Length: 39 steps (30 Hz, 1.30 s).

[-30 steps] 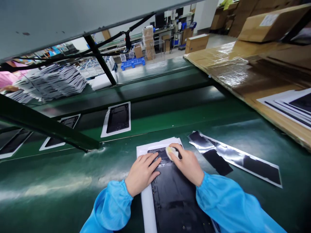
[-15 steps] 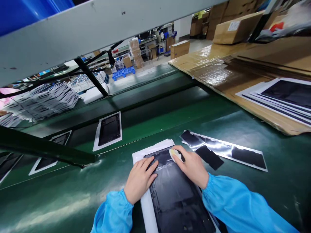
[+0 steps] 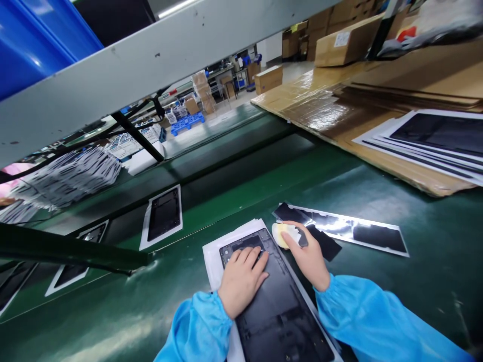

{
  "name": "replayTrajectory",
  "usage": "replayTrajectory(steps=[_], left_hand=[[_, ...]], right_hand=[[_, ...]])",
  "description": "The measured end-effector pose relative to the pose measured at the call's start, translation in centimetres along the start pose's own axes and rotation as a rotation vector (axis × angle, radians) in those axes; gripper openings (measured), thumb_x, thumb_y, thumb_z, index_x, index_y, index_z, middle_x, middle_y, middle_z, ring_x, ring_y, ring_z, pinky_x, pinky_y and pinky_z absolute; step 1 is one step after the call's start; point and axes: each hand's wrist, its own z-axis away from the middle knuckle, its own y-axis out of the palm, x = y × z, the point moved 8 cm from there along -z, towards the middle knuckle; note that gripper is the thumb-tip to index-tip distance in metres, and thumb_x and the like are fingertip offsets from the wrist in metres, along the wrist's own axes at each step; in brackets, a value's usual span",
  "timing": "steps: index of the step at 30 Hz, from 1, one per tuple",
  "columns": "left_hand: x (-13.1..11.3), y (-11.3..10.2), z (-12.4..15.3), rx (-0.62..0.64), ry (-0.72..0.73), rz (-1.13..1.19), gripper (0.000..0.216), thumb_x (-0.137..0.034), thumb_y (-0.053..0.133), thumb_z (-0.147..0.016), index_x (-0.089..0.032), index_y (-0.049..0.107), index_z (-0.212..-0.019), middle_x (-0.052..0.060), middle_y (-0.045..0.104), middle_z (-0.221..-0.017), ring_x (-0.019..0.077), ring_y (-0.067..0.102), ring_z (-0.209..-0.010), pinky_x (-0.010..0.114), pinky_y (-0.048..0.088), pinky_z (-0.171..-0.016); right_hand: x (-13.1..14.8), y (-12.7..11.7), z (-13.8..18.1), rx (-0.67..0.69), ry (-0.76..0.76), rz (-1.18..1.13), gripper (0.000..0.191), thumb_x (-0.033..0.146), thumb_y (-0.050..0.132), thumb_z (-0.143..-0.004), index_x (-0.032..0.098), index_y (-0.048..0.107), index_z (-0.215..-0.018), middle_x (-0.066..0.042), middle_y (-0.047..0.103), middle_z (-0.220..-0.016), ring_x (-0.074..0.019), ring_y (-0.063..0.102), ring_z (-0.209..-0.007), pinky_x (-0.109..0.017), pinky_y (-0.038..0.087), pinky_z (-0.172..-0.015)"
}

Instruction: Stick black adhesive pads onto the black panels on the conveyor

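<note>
A black tablet back cover [image 3: 277,296] lies on white sheets [image 3: 213,256] in front of me. My left hand [image 3: 243,276] rests flat on its upper part, fingers stretched out. Just beyond the cover's upper right edge, my right hand [image 3: 307,256] is closed on a small whitish-yellow pad [image 3: 279,235] with a ragged white edge and a grey part; its exact kind is unclear. Behind that hand lie black film pieces [image 3: 328,244] and a clear strip with black film sections [image 3: 377,236].
Similar black covers on white sheets [image 3: 164,215] lie along the green bench at left. A dark green post [image 3: 71,246] crosses there. Stacked panels [image 3: 437,133] rest on cardboard [image 3: 302,103] at right. A grey shelf beam [image 3: 158,65] spans overhead.
My right hand has lifted the pad off the cover and moved it to the right, past the edge. My left hand has slid right and now lies flatter on the cover. The view has shifted slightly.
</note>
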Motion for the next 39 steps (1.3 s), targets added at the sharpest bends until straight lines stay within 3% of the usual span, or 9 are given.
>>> replayTrajectory(steps=[4, 9, 15, 21, 25, 30, 34, 37, 39], left_hand=[[1.2, -0.2, -0.9, -0.069, -0.044, -0.076, 0.030, -0.030, 0.044, -0.098, -0.013, 0.055, -0.121, 0.012, 0.059, -0.117, 0.0259, 0.055, -0.103, 0.040, 0.045, -0.085], [5.7, -1.0, -2.0, -0.157, -0.239, -0.064, 0.022, -0.027, 0.046, -0.096, -0.013, 0.058, -0.108, 0.011, 0.061, -0.105, 0.0251, 0.056, -0.091, 0.037, 0.047, -0.075], [8.4, 0.5, -2.0, -0.008, -0.328, 0.140, 0.021, -0.025, 0.045, -0.096, -0.018, 0.058, -0.081, 0.004, 0.061, -0.088, 0.0201, 0.057, -0.079, 0.033, 0.048, -0.072], [9.7, 0.8, -1.3, 0.104, -0.341, 0.232, 0.016, -0.021, 0.044, -0.095, -0.019, 0.056, -0.084, 0.004, 0.064, -0.093, 0.0202, 0.059, -0.086, 0.034, 0.048, -0.079], [10.0, 1.0, -1.8, 0.169, -0.324, 0.268, 0.013, -0.020, 0.048, -0.092, -0.019, 0.057, -0.083, 0.003, 0.064, -0.087, 0.0196, 0.060, -0.083, 0.031, 0.049, -0.075], [10.3, -0.4, -2.0, 0.128, -0.290, 0.353, 0.014, -0.021, 0.049, -0.092, -0.019, 0.055, -0.080, 0.001, 0.061, -0.083, 0.0168, 0.061, -0.077, 0.027, 0.048, -0.070], [9.5, -3.4, -2.2, -0.005, -0.234, 0.439, 0.020, -0.028, 0.041, -0.097, -0.019, 0.054, -0.085, 0.002, 0.060, -0.087, 0.0146, 0.060, -0.077, 0.025, 0.049, -0.070], [8.1, -5.1, -2.8, -0.066, -0.150, 0.440, 0.025, -0.032, 0.036, -0.100, -0.020, 0.056, -0.089, 0.004, 0.061, -0.091, 0.0154, 0.060, -0.082, 0.027, 0.050, -0.075], [7.9, -5.8, -2.9, -0.158, -0.155, 0.396, 0.024, -0.034, 0.039, -0.099, -0.020, 0.057, -0.096, 0.006, 0.061, -0.100, 0.0192, 0.059, -0.095, 0.036, 0.048, -0.089]], right_hand=[[-1.4, 0.1, -0.2, -0.009, 0.078, -0.070, 0.046, 0.056, 0.063, -0.076, 0.016, 0.063, -0.099, -0.010, 0.066, -0.093, -0.0288, 0.062, -0.084, -0.039, 0.052, -0.077], [-1.6, 0.5, -0.2, 0.038, 0.095, -0.102, 0.045, 0.056, 0.063, -0.074, 0.015, 0.065, -0.093, -0.010, 0.068, -0.092, -0.0298, 0.064, -0.083, -0.039, 0.054, -0.074], [-1.3, 0.8, 0.0, 0.101, 0.089, -0.118, 0.039, 0.052, 0.062, -0.075, 0.016, 0.066, -0.090, -0.009, 0.069, -0.089, -0.0297, 0.065, -0.083, -0.039, 0.054, -0.075], [-1.0, 1.3, 0.2, 0.145, 0.091, -0.096, 0.037, 0.053, 0.060, -0.076, 0.018, 0.066, -0.089, -0.008, 0.069, -0.088, -0.0301, 0.064, -0.083, -0.040, 0.053, -0.078], [-0.7, 1.6, 0.5, 0.190, 0.054, -0.053, 0.036, 0.053, 0.060, -0.077, 0.019, 0.065, -0.087, -0.007, 0.068, -0.087, -0.0295, 0.063, -0.084, -0.041, 0.050, -0.083], [0.3, 1.6, 0.5, 0.244, -0.039, -0.101, 0.033, 0.050, 0.062, -0.082, 0.020, 0.068, -0.092, -0.010, 0.061, -0.114, -0.0310, 0.055, -0.107, -0.045, 0.042, -0.097], [1.1, 2.8, 1.3, 0.427, 0.009, -0.335, 0.031, 0.051, 0.067, -0.083, 0.022, 0.071, -0.092, -0.009, 0.046, -0.136, -0.0325, 0.049, -0.117, -0.043, 0.044, -0.096], [1.3, 3.8, 2.4, 0.541, 0.094, -0.434, 0.032, 0.053, 0.068, -0.083, 0.021, 0.071, -0.087, -0.009, 0.064, -0.104, -0.0297, 0.061, -0.093, -0.036, 0.052, -0.076], [1.0, 3.7, 2.8, 0.522, 0.134, -0.445, 0.034, 0.053, 0.067, -0.083, 0.020, 0.070, -0.087, -0.006, 0.065, -0.081, -0.0261, 0.062, -0.075, -0.033, 0.052, -0.067]])
